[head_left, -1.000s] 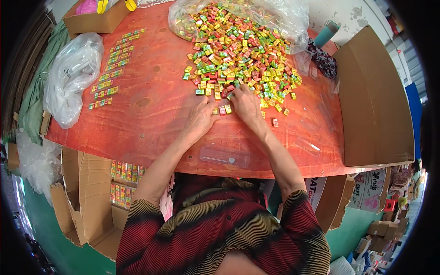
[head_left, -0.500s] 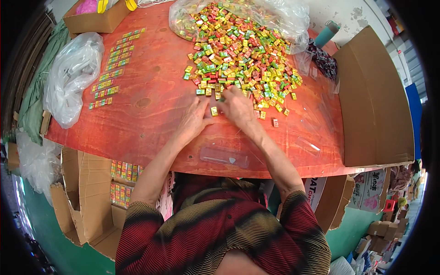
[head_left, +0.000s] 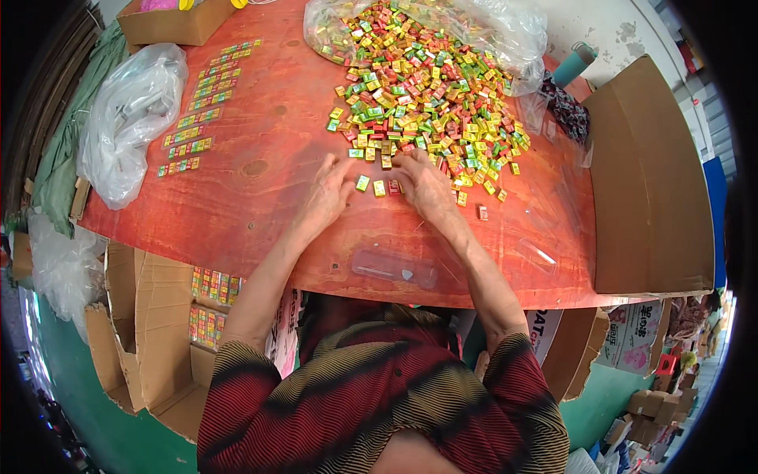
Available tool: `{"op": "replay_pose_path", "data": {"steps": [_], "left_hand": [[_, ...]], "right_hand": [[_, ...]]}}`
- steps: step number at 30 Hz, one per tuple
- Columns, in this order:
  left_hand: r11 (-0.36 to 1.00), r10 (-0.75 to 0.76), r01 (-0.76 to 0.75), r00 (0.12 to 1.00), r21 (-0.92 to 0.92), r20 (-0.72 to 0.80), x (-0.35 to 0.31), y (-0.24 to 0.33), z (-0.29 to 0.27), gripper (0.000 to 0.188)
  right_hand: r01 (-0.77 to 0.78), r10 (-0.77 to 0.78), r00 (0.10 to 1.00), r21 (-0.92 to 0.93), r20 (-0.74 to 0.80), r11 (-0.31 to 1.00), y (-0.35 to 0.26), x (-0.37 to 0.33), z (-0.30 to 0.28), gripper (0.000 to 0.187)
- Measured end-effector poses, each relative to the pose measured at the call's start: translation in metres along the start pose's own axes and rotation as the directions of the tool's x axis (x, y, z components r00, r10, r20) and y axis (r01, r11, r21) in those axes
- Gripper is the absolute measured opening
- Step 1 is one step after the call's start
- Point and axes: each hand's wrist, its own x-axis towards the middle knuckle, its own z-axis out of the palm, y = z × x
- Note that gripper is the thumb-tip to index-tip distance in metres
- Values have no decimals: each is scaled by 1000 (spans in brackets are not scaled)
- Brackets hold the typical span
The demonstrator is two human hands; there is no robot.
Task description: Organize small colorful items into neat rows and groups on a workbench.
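Note:
A short row of small boxes lies on the red table between my hands: a green box [head_left: 362, 183], a yellow box [head_left: 380, 188] and a red box [head_left: 394, 187]. My left hand [head_left: 325, 196] rests just left of the green box, its fingers stretched and thumb apart, holding nothing. My right hand [head_left: 426, 186] has curled fingers at the row's right end, thumb and fingertips against the red box, which is slightly blurred. Just beyond the hands spreads a big heap of little red, yellow and green boxes [head_left: 426, 95], spilling from a clear plastic bag [head_left: 517, 39].
Rows of lined-up boxes [head_left: 189, 147] lie at the left, beside a crumpled plastic bag [head_left: 130, 126]. A clear plastic tray [head_left: 393, 268] lies near the front edge. A tall cardboard box [head_left: 651, 182] stands right, a teal bottle [head_left: 575, 65] behind it. Below left, an open carton [head_left: 162, 332] holds packs.
The green and red boxes now lie on either side of the yellow one. My left hand has drawn left of the row. The whole view has shifted slightly.

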Motion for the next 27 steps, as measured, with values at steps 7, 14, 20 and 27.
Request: {"op": "replay_pose_path", "data": {"steps": [7,14,20,27], "left_hand": [[981,62,-63,998,182,11,33,-13,-5,42],[985,-20,33,997,170,-75,25,-9,6,33],[992,107,-104,993,73,-45,-3,10,18,25],[980,123,-138,986,140,113,1,8,9,24]], "right_hand": [[133,-109,979,-136,175,982,-14,-6,11,35],[95,-87,991,-77,101,993,6,1,3,17],[10,14,995,-229,103,973,5,20,23,12],[247,-237,969,-228,69,942,6,27,34,14]]}}
